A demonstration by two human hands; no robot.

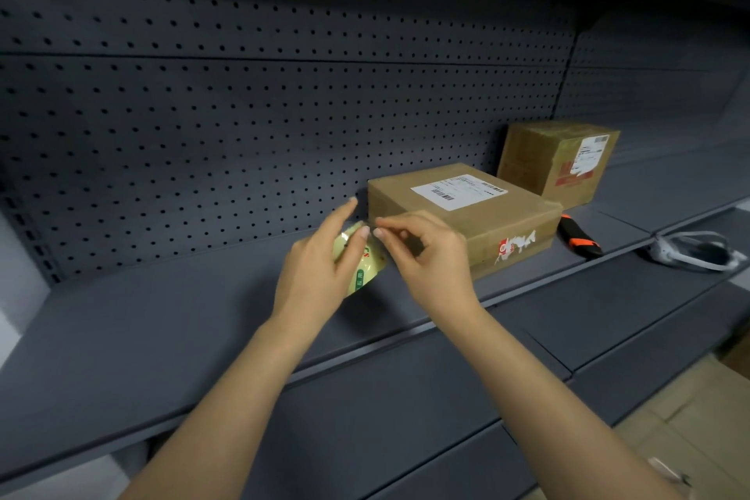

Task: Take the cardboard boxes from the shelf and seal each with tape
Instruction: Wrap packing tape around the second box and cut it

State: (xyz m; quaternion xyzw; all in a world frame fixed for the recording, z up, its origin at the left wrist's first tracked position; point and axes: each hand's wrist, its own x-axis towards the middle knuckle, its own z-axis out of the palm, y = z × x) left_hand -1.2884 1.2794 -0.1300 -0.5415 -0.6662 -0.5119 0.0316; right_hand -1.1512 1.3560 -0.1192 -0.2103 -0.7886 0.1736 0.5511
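A flat cardboard box (479, 215) with a white label lies on the grey shelf (182, 317), a little right of centre. A taller cardboard box (556, 162) stands behind it to the right. My left hand (320, 268) grips a yellowish roll of tape (361, 264) just left of the flat box. My right hand (430, 256) is beside it, thumb and forefinger pinched at the roll's edge near the box's left corner. Whether a tape end is between those fingers is too small to tell.
An orange and black utility knife (580, 237) lies on the shelf right of the flat box. A white cable or strap (690, 252) lies further right. A perforated grey back panel (243, 114) rises behind. A lower shelf (406, 418) juts out below.
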